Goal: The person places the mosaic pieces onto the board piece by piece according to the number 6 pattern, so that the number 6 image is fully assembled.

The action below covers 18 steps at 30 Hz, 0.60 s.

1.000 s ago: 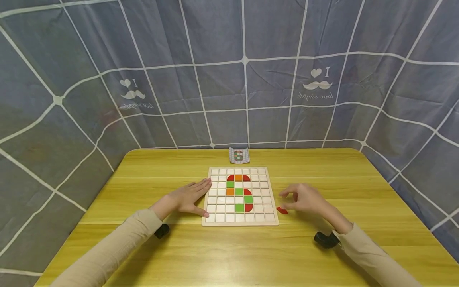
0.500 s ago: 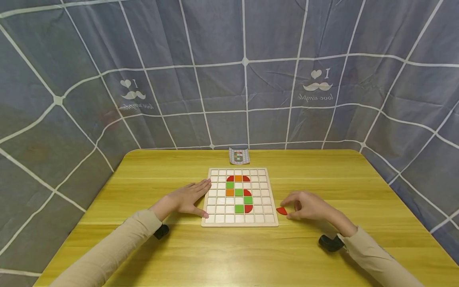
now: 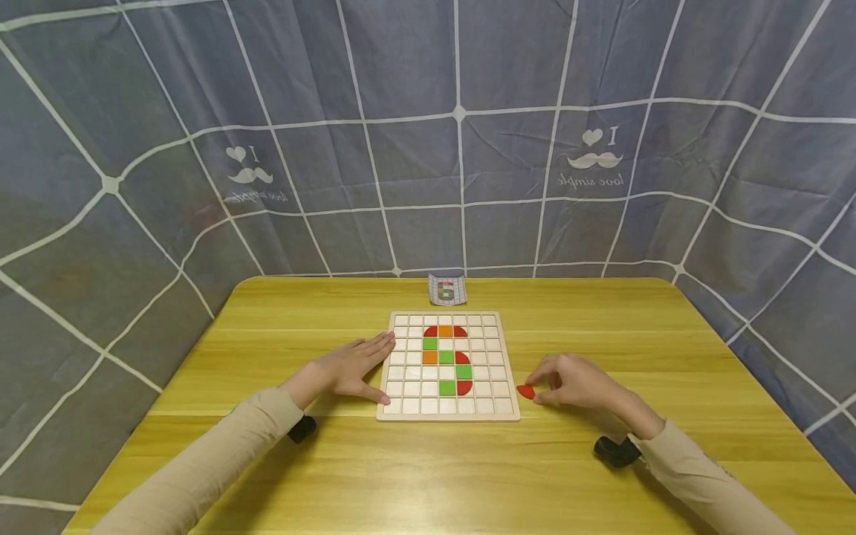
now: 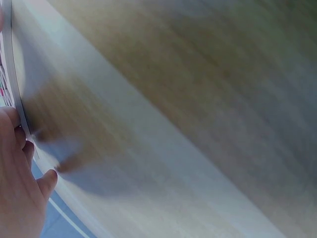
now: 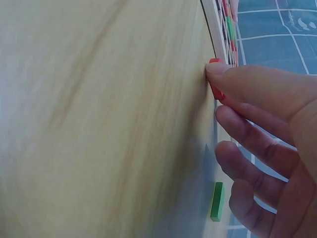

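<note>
A pale wooden grid board (image 3: 414, 408) lies on the table, with red, orange and green tiles set in an S-like figure. My left hand (image 3: 352, 367) rests along the board's left edge, fingers spread and thumb at the lower left corner. Just off the board's right side, my right hand (image 3: 576, 383) pinches a rounded red tile (image 3: 524, 391) by its edge. In the right wrist view, thumb and forefinger meet at the red tile (image 5: 216, 92), low over the table. The other fingers are loosely curled above a green block (image 5: 217, 202), hidden from the head view.
A small printed card (image 3: 446, 290) with a similar coloured figure lies behind the board. The yellow wooden table (image 3: 428, 475) extends around it. Grey curtains (image 3: 414, 171) with white lines hang behind and at both sides.
My right hand has shifted slightly right and its fingers have closed on the red tile. That tile has been turned, its outline now facing another way. My left hand and the board stay put.
</note>
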{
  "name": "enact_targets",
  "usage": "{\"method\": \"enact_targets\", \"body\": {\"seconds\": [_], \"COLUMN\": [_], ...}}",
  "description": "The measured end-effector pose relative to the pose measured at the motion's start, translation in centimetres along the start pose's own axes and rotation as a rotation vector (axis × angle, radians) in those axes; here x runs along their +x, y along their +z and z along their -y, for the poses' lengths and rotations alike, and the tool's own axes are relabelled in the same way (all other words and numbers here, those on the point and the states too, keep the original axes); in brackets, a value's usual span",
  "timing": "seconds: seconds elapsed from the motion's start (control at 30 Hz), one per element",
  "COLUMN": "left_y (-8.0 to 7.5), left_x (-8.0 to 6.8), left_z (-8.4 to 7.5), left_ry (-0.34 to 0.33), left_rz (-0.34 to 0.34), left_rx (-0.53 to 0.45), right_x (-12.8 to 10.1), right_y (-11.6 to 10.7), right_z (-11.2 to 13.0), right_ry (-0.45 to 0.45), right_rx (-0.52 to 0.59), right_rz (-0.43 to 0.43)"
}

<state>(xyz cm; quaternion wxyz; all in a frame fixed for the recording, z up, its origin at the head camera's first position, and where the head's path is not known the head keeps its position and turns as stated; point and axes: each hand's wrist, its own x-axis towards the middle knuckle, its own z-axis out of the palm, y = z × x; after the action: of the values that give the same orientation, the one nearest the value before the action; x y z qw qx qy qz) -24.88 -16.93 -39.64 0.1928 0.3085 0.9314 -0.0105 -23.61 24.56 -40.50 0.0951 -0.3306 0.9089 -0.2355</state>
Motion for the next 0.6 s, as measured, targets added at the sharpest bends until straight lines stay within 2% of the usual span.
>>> {"method": "enact_targets", "body": {"seconds": [0.27,0.6], "left_y": [-0.07,-0.02], "left_x": [-0.10,-0.10], "left_z": [0.06,0.06], "left_ry": [0.006,0.008], "left_rz": [-0.002,-0.003], "left_rx": [-0.004,-0.001], "right_x": [0.00,0.04], "right_y": [0.19,0.18], "right_z": [0.21,0.78], "right_ry": [0.002,0.066], "right_rx": [-0.058,-0.098], "right_rz": [-0.048,-0.112]}}
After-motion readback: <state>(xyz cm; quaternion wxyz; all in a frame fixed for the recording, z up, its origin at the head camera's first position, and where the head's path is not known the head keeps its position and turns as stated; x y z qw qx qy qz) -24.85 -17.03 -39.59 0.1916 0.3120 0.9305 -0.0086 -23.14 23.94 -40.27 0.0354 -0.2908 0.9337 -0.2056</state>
